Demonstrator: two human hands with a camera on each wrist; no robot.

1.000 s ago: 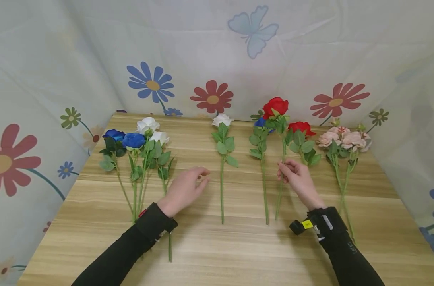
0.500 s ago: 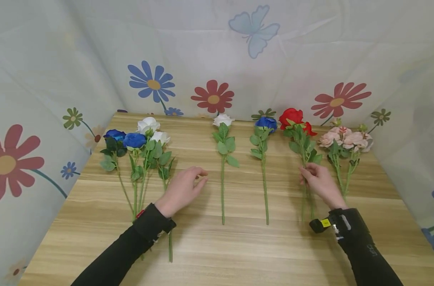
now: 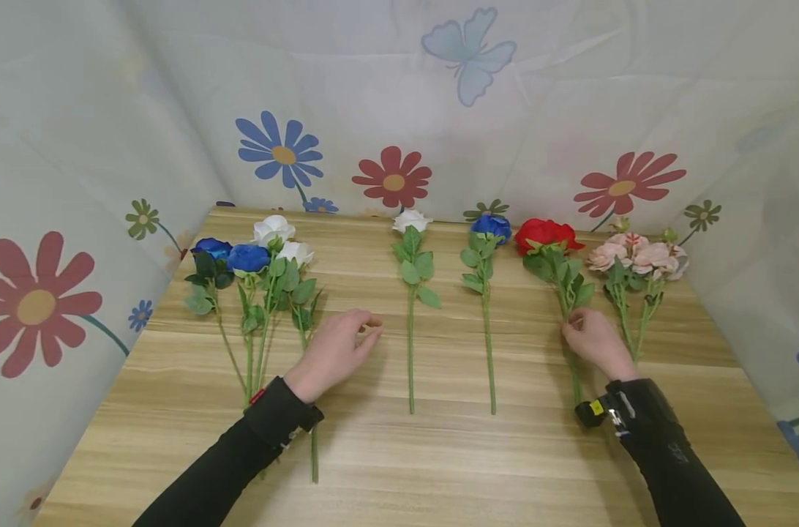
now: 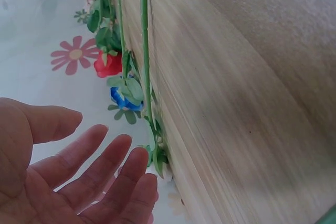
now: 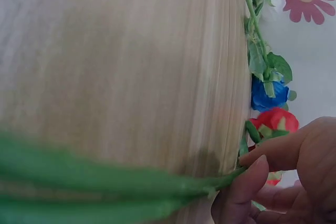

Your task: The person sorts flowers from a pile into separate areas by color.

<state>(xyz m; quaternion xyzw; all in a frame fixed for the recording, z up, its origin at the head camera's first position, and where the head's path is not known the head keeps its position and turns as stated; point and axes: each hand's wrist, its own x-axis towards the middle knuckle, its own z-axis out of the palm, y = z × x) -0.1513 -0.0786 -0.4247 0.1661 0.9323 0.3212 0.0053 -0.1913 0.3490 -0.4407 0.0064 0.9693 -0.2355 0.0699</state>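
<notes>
Two red artificial roses (image 3: 546, 236) lie side by side at the right of the table, their blooms touching. My right hand (image 3: 598, 342) pinches a red rose's stem below the leaves, low over the table. In the right wrist view, thumb and forefinger close on green stems (image 5: 131, 182); whether one or both are held I cannot tell. My left hand (image 3: 336, 350) hovers over the table with relaxed fingers and holds nothing. It is between a white rose (image 3: 410, 221) with its stem pointing toward me and the group of blue roses (image 3: 247, 258) and white roses (image 3: 273, 230) at left.
A single blue rose (image 3: 492, 227) lies between the white rose and the red ones. Pale pink flowers (image 3: 636, 256) lie right of the right hand. A printed cloth (image 3: 538, 132) hangs behind and beside the wooden table (image 3: 439, 468).
My right hand has moved right with a red rose, from beside the blue rose to the other red rose, and lowered it there. The left hand has stayed almost still.
</notes>
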